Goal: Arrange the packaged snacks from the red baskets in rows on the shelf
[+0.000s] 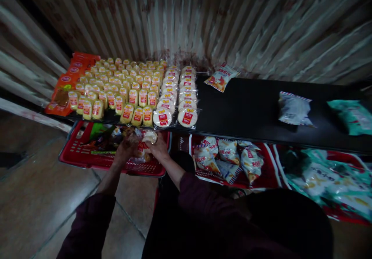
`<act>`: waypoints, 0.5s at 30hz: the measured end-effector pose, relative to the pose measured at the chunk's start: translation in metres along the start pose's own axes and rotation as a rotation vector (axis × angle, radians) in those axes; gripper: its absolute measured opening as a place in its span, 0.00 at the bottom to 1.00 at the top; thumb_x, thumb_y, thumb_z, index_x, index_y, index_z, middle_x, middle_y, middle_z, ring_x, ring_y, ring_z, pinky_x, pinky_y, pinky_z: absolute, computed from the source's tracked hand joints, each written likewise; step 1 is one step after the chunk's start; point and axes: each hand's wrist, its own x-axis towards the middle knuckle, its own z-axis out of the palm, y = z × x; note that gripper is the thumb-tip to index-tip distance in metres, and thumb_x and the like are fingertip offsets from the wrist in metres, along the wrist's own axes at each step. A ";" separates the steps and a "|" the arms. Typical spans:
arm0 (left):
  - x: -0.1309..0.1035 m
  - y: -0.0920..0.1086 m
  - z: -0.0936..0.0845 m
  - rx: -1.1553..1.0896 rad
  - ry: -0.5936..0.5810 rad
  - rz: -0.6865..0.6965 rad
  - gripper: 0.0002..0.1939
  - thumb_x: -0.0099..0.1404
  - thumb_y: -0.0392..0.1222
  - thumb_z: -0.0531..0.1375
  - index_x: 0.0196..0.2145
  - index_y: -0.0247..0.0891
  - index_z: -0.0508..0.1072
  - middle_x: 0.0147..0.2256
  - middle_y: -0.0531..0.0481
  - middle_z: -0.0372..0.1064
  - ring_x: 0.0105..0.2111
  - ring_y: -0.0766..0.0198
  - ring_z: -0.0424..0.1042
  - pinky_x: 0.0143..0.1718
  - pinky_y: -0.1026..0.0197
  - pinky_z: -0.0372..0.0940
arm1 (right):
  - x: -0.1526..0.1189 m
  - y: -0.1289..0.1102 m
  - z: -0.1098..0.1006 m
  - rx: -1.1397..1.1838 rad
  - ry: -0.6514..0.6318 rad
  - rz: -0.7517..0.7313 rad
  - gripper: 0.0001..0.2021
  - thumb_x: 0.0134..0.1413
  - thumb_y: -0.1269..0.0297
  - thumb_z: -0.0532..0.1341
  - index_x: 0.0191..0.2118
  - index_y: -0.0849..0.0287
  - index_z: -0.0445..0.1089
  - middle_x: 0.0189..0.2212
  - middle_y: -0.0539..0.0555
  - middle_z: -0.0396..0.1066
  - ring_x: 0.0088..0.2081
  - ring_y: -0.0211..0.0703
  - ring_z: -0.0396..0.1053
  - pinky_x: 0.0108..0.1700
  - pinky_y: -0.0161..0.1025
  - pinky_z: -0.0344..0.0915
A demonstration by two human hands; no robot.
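Note:
Both hands are down in the left red basket [69, 144]. My right hand [158, 147] is closed on a round white wrapped cake [150, 136] at the basket's right part. Close beside it, my left hand [127, 149] has its fingers curled down among clear-wrapped snacks; what it grips is blurred. Between the hands lie red-labelled wrapped pieces [142, 148]. Just above, on the black shelf, stand rows of small yellow wrapped cakes [132, 96]. Two columns of round white wrapped cakes [162, 117] run along their right side.
An orange bag [68, 80] lies at the shelf's left end. On the black shelf [244, 107] are a snack bag [222, 76], a silvery bag [295, 109] and a green bag [353, 115]. More red baskets with white snack bags [229, 150] and green bags [334, 177] stand below.

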 end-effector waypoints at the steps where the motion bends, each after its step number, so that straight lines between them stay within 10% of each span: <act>1: -0.007 0.003 0.000 -0.065 -0.002 -0.007 0.26 0.48 0.57 0.63 0.39 0.34 0.74 0.28 0.47 0.74 0.32 0.56 0.73 0.32 0.59 0.65 | -0.003 0.000 -0.001 0.028 0.006 0.014 0.24 0.44 0.66 0.62 0.50 0.53 0.61 0.44 0.51 0.72 0.44 0.41 0.71 0.50 0.39 0.65; 15: -0.087 0.053 0.012 -0.285 -0.035 0.105 0.28 0.50 0.59 0.63 0.42 0.37 0.71 0.39 0.42 0.75 0.40 0.53 0.74 0.38 0.56 0.69 | -0.050 -0.007 -0.055 0.437 0.003 0.035 0.23 0.44 0.62 0.65 0.50 0.52 0.65 0.39 0.50 0.74 0.41 0.44 0.73 0.46 0.42 0.69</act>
